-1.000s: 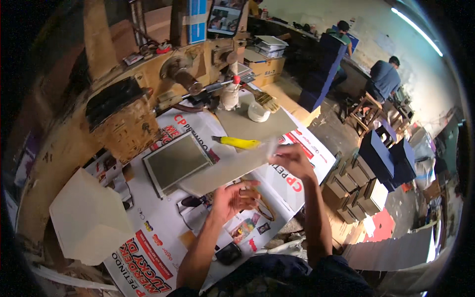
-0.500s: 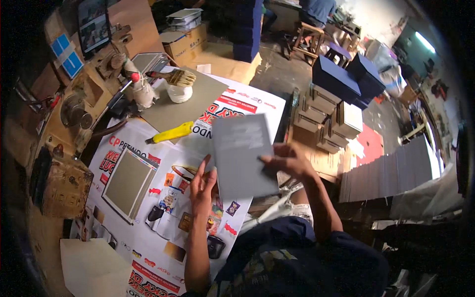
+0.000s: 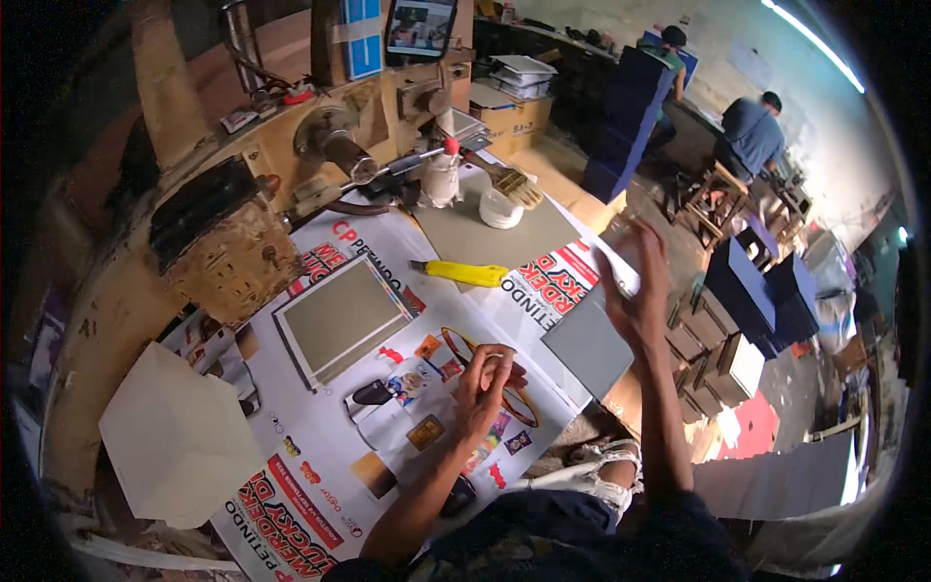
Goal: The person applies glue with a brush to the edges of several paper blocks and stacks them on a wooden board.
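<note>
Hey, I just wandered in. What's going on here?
Someone's right hand is raised and open near a flat grey board. Their left hand is loosely curled over a printed sheet, with nothing visible in it. A white-edged panel lies to the left; a yellow cutter and a brush on a white cup are farther back.

Brush [image 3: 519,189] and yellow cutter [image 3: 465,273] show a workshop

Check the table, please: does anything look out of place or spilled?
No spill is visible. The grey board looks slightly out of place: it lies at the right edge of the printed sheet, near the right hand, and might overhang; I cannot tell.
</note>
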Demonstrator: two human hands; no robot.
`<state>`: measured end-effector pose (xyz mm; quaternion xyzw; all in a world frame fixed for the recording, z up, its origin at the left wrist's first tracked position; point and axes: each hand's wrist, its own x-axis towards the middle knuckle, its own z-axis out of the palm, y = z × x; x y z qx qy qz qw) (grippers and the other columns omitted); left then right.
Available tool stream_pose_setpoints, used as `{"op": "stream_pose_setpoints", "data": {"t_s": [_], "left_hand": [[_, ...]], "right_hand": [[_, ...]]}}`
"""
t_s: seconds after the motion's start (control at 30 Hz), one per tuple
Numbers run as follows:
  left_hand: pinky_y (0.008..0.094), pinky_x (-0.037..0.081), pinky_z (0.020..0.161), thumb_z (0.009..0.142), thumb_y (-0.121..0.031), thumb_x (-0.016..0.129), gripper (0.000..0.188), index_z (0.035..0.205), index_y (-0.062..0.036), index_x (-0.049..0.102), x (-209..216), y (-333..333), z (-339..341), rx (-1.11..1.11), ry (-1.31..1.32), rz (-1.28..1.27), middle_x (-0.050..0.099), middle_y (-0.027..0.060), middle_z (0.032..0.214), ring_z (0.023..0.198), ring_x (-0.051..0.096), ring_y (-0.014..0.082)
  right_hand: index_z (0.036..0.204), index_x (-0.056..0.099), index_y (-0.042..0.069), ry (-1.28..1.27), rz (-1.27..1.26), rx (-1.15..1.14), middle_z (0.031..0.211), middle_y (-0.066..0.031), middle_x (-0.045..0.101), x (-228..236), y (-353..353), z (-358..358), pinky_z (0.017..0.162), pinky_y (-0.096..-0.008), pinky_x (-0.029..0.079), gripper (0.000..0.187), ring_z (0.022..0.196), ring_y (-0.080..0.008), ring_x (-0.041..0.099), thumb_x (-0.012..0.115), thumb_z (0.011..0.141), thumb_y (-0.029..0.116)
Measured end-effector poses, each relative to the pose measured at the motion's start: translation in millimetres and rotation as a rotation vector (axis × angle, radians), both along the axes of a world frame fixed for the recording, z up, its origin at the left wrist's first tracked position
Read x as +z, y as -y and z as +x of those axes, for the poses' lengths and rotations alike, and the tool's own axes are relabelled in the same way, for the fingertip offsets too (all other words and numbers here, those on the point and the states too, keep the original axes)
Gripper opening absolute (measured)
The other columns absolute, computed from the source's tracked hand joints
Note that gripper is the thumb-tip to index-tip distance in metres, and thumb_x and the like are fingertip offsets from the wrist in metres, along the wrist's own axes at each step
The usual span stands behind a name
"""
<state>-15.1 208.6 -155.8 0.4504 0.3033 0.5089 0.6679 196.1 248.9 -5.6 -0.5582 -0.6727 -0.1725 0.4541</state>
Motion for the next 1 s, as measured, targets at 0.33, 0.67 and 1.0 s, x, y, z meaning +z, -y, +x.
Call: {"op": "stream_pose_setpoints", "data": {"t_s": [0.33, 0.67, 1.0], "left_hand": [[0.0306, 0.055, 0.077, 0.104, -0.028, 0.053, 0.029, 0.103, 0.0005, 0.056, -20, -5, 12, -0.085, 0.028, 0.012, 0.065, 0.0094, 0.087, 0.078, 0.066, 0.0164], [0.0301, 0.055, 0.077, 0.104, -0.028, 0.051, 0.029, 0.101, 0.0004, 0.055, -11, -5, 8, -0.109, 0.007, -0.037, 0.065, 0.0093, 0.087, 0.078, 0.066, 0.016], [0.0283, 0.054, 0.075, 0.104, -0.028, 0.054, 0.028, 0.103, -0.0003, 0.056, -21, -8, 12, -0.139, 0.048, -0.037, 0.064, 0.0085, 0.087, 0.078, 0.065, 0.0145]], "right_hand": [[0.115, 0.053, 0.002, 0.555, 0.284, 0.224, 0.149, -0.0159, 0.043, 92, -186, -94, 0.111, -0.0574, 0.021, 0.04, 0.142, -0.0384, 0.03, 0.057, 0.094, 0.035], [0.107, 0.054, 0.005, 0.615, 0.28, 0.17, 0.146, -0.0143, 0.047, 92, -228, -100, 0.11, -0.0574, 0.022, 0.036, 0.142, -0.036, 0.033, 0.052, 0.098, 0.039], [0.115, 0.055, 0.0, 0.484, 0.402, 0.191, 0.14, -0.0176, 0.049, 109, -206, -105, 0.106, -0.0553, 0.03, 0.04, 0.136, -0.0362, 0.038, 0.059, 0.093, 0.033]]}}
